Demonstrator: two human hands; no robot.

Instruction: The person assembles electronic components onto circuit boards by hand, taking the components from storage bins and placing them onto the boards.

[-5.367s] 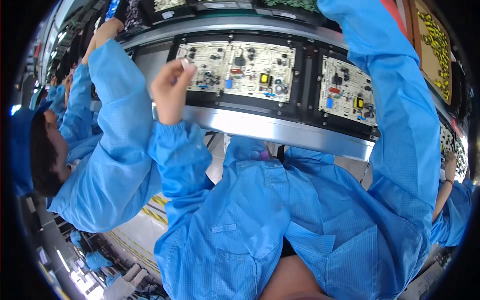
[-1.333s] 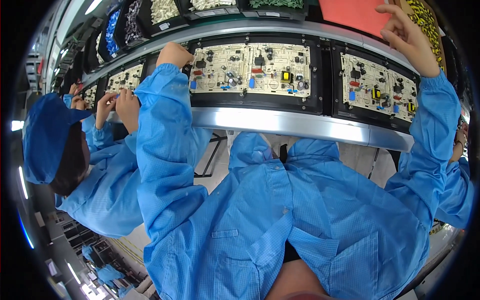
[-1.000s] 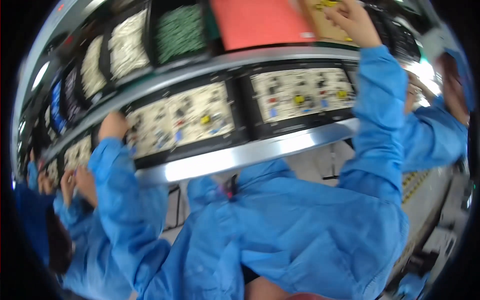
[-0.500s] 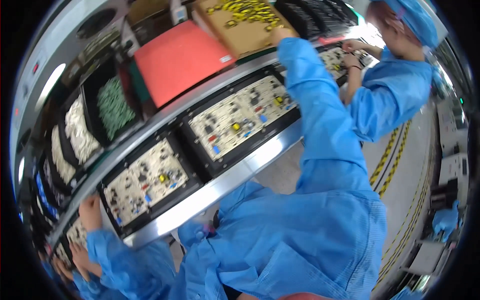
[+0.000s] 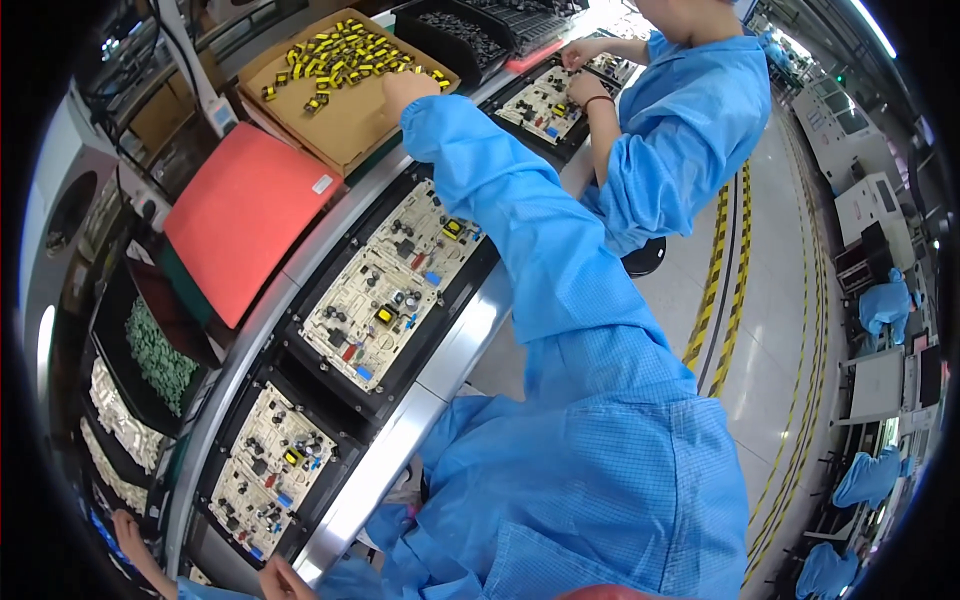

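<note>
My right arm stretches forward and left across the line in a blue smock sleeve. My right hand [image 5: 404, 96] is at the near right side of an open cardboard box [image 5: 345, 155], over its edge. Many small yellow-and-black transformers [image 5: 345, 50] lie loose in the box, some close to the hand. How its fingers are set, and whether they hold a part, is hidden. Below the arm lies a cream circuit board [image 5: 370, 320] in a black carrier [image 5: 385, 405]; yellow, blue and red components stand on it. My left hand does not show.
A red sheet [image 5: 255, 220] lies left of the box. Bins of green parts [image 5: 160, 355] and white parts [image 5: 125, 415] stand farther left. Another board [image 5: 270, 465] sits nearer. A co-worker [image 5: 670, 140] handles a board at right; another person's hands [image 5: 285, 580] show lower left.
The view has swung round, so the box and boards appear farther left and lower. My right hand is still at the box. The hands of the person at lower left have shifted.
</note>
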